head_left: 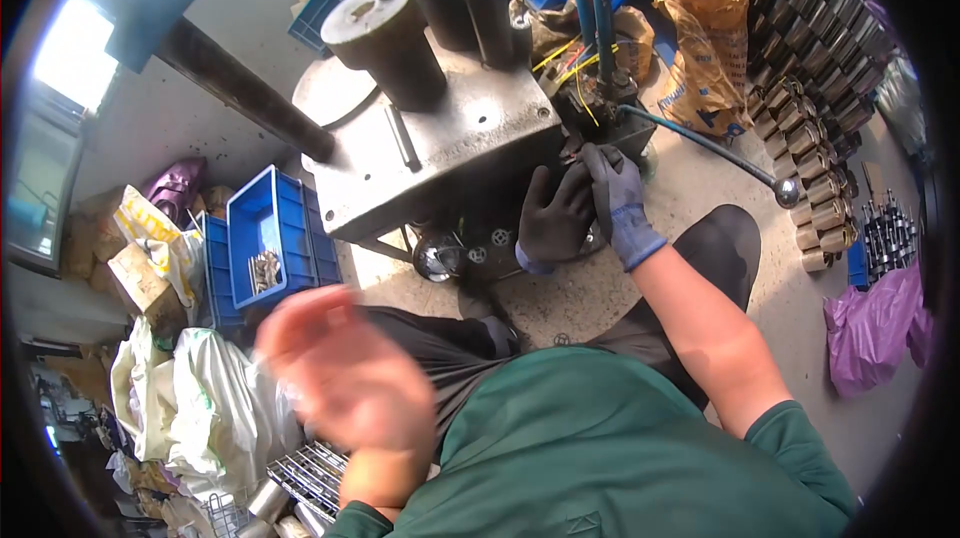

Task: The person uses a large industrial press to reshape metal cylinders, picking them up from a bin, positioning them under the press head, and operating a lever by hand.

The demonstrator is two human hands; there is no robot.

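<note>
My right hand (622, 206), in a grey-blue work glove, grips a dark-palmed glove (556, 222) by its finger end. That glove hangs flat with no arm in it, its blue cuff lowest, in front of the press table (460, 143). My left hand (350, 373) is bare and raised over my left thigh. Motion smears its fingers, so I cannot tell if they are apart or closed; nothing distinct shows in it. A round steel part (437, 256) lies beneath the table, left of the hanging glove.
A steel cylinder block (385, 43) and a short rod (403, 138) stand or lie on the table. A blue lever with a ball end (787, 193) juts right. Blue crates (240, 238) and white sacks (225, 408) sit left; stacked metal sleeves (815, 173) line the right.
</note>
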